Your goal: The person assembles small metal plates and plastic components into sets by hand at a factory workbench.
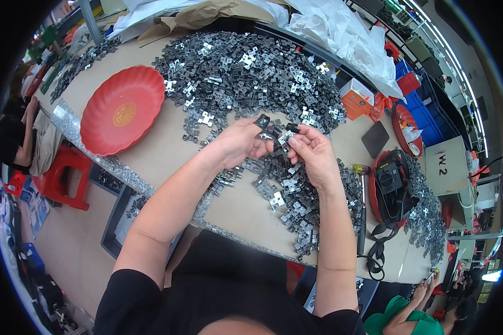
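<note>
Close together over the near side of a heap of small grey metal clips [235, 72], my two hands work at chest height. My right hand [318, 159] pinches a small shiny metal clip [284, 138] between thumb and fingers. Facing it, my left hand [235, 144] is closed, its fingers curled; a small metal part seems to show at its fingertips, too small to make out. Black covers sit on a fingertip of each hand. More loose clips [299, 215] spread below and beside my right forearm.
A scalloped red plate [103, 125] lies to the left at the granite table edge [126, 174]. On the right are an orange box [356, 100], a dark square pad [375, 139], a hammer-like tool [363, 206] and a black device [393, 181] in a red basin. Other people sit nearby.
</note>
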`<state>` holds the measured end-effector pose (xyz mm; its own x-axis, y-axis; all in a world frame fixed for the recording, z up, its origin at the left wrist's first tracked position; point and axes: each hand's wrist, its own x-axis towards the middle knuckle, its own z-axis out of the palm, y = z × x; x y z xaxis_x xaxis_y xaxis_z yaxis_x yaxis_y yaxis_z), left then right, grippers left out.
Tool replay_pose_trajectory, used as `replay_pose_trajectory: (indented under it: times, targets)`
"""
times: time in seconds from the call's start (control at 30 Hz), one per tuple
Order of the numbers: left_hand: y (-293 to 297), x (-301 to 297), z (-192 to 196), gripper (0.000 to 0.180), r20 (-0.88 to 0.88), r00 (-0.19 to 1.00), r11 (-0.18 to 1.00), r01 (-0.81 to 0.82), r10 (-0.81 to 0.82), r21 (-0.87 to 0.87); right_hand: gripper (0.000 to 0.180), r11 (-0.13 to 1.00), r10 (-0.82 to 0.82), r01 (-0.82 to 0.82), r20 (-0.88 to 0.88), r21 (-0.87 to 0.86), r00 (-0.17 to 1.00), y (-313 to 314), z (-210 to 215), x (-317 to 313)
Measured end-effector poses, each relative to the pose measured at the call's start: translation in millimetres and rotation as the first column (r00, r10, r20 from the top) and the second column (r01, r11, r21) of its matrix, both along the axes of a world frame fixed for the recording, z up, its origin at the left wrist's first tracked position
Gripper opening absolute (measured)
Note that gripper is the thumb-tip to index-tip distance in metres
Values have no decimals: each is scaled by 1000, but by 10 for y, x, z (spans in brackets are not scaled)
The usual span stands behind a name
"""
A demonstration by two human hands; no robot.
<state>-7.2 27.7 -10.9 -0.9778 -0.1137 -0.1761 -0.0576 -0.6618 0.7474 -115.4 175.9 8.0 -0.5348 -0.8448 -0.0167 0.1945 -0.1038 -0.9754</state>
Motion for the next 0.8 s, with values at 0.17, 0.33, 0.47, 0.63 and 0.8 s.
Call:
replay_pose_trajectory:
  times: [0.17, 0.33, 0.47, 0.63, 0.8]
  targets:
    - [91, -15, 43, 18, 39, 992, 992, -123, 123, -18, 25, 1000, 10, -11, 18, 23, 1000, -27, 7, 91]
    - [105, -34, 15, 14, 72, 947, 944, -301, 312, -133, 23, 997, -6, 9, -45, 72, 999, -48, 24, 196]
    - [131, 4, -4, 9, 48, 962, 959, -263, 269, -104, 27, 994, -75, 82, -92, 74, 993, -123, -42, 243]
    - [114, 15, -27, 9, 73, 964, 966, -250, 254, -61, 32, 989, -116, 124, -109, 75, 987, -122, -56, 240]
    - [152, 25, 24, 11, 65, 957, 944, -268, 284, -192, 29, 984, -105, 117, -91, 132, 990, -110, -58, 220]
